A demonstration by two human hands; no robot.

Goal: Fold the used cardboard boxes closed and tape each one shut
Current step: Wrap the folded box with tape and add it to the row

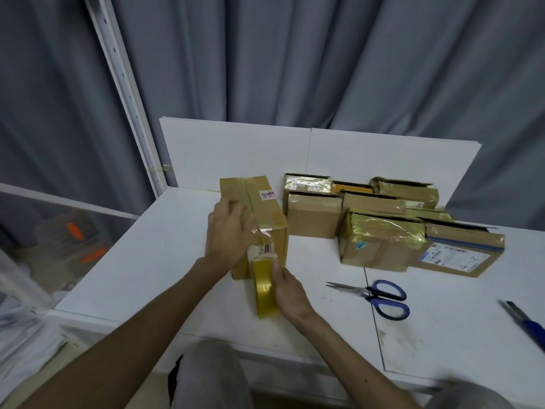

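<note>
The white surface [165,261] carries everything in view, with low white boards standing along its far edge. On its right half, a cluster of cardboard boxes [383,225] sits packed together; several show glossy yellowish tape across their tops, though dark gaps along some upper edges suggest flaps not fully down, and the view is too soft to say which are finished.

The box in hand [259,208] stands apart from that cluster, left of it and nearer the person. Its top flaps are folded shut, with a tape line running down the centre seam and a small printed label near the far end.

The left hand [228,231] lies flat and spread on the near part of the box top, pressing down where clear tape crosses the front edge. The right hand [287,290] grips the yellowish tape roll [265,287], held on edge just in front of the box's near face, fingers wrapped around its right side. A stretch of tape runs from the roll up to the box edge under the left hand.

Judgement: the step is taping this box shut, strip drawn but uncut. Next move calls for pulling the strip down the front face, smoothing it, then severing it.

The blue-handled scissors [380,296] lie to the right, well apart from both hands, blades slightly parted. A blue utility knife [528,326] lies at the far right edge.
</note>
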